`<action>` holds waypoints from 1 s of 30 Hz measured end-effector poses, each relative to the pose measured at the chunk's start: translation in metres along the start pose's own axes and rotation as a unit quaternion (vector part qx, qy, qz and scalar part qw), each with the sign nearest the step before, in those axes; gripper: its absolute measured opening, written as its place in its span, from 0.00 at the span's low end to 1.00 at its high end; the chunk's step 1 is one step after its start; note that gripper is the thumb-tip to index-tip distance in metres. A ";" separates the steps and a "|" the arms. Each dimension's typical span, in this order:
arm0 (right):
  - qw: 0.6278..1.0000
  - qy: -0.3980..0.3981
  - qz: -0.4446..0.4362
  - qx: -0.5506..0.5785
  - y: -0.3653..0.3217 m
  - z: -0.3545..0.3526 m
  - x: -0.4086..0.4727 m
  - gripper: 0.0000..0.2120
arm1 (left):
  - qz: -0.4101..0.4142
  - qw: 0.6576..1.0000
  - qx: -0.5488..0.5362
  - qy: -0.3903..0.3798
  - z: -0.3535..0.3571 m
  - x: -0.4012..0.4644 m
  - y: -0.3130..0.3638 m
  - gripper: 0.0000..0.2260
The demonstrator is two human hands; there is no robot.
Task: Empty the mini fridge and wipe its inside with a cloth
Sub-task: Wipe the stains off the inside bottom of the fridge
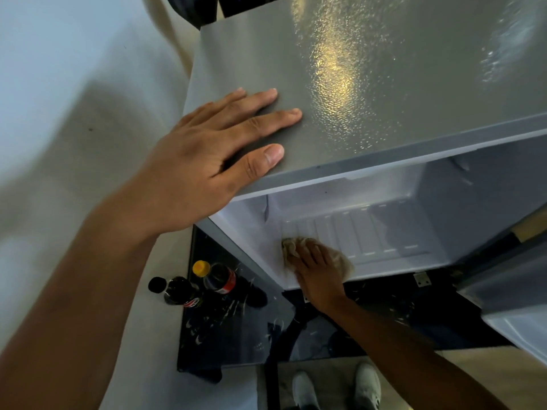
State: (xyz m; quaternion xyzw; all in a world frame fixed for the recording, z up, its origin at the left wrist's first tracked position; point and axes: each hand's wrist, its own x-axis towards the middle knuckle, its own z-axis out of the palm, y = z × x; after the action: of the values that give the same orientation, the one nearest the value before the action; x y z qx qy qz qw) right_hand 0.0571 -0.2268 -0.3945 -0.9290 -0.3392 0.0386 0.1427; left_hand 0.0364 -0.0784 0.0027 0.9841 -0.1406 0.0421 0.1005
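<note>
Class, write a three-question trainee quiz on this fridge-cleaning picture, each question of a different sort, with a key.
1. True or false: the left hand lies flat on the fridge top.
2. The right hand presses what on the fridge floor? A sponge; B cloth; C brush.
3. How many bottles stand outside, left of the fridge?

Key: 1 true; 2 B; 3 two.

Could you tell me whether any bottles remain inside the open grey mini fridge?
No; the mini fridge interior is bare, and two dark bottles stand outside it.
</note>
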 end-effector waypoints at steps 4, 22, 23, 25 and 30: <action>0.998 0.048 -0.033 0.035 0.007 -0.001 -0.018 0.31 | -0.004 1.000 -0.003 -0.002 0.000 0.000 0.000 0.24; 0.996 -0.005 0.072 0.042 -0.008 -0.004 0.049 0.29 | -0.004 1.000 0.003 -0.008 -0.001 0.000 0.000 0.24; 0.997 0.012 0.062 0.045 -0.009 -0.003 0.041 0.29 | -0.002 1.000 0.002 -0.006 -0.001 0.000 0.000 0.24; 0.994 0.058 0.040 0.080 -0.009 -0.001 0.022 0.27 | 0.002 1.000 0.003 -0.003 -0.001 0.001 -0.001 0.24; 0.980 0.128 0.005 0.152 -0.008 -0.001 -0.009 0.24 | 0.000 1.000 0.002 -0.001 -0.001 0.000 -0.002 0.24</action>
State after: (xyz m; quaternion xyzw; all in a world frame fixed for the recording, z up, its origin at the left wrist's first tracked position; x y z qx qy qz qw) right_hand 0.0455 -0.2263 -0.3911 -0.8953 -0.3040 -0.0289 0.3242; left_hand 0.0370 -0.0765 0.0029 0.9843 -0.1404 0.0412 0.0985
